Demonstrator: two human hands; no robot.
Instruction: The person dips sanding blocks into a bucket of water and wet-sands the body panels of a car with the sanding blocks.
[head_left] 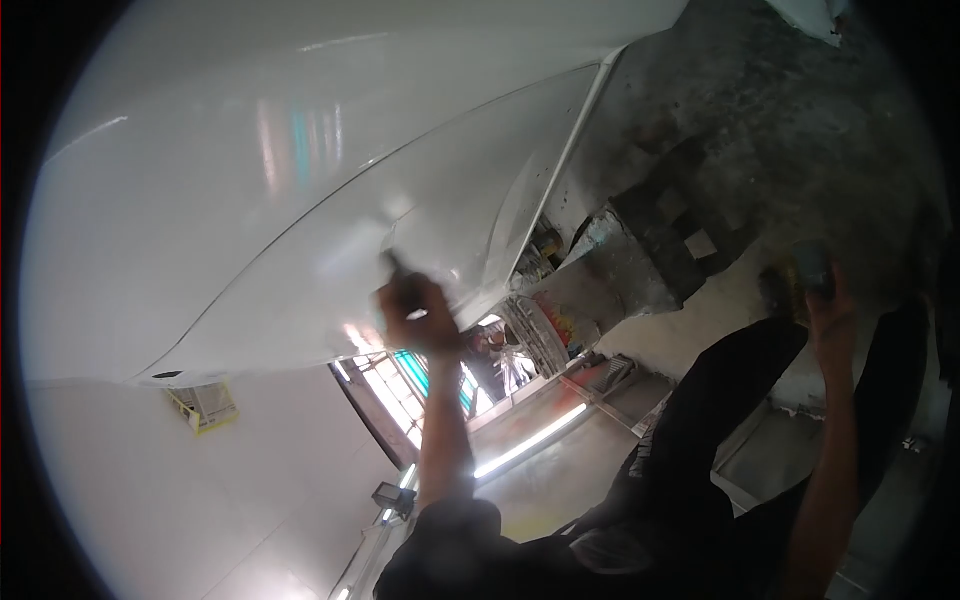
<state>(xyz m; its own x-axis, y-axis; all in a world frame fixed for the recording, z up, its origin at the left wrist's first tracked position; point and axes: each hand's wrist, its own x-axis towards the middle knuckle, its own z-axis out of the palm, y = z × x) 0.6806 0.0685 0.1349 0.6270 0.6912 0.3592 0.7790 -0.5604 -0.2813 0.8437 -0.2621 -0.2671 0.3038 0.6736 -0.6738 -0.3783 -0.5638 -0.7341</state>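
A large glossy white vehicle body panel (250,190) fills the upper left, with a curved seam across it. My left hand (418,312) is raised against or just in front of this panel; I cannot tell whether it touches. Its fingers are curled, and a dark blurred shape sticks out above them, too unclear to name. At the right, near my thighs, my right hand (830,305) is closed round a dark, can-like object (800,278) with a bluish-grey side. Blur and shadow hide its details.
A pale trim strip (570,150) runs along the panel's edge. Beyond it lies a stained grey floor (790,120). Bright windows (400,385), a tube light (530,440) and a small lamp (393,498) show below. A yellow-edged vent (205,407) is on the white wall.
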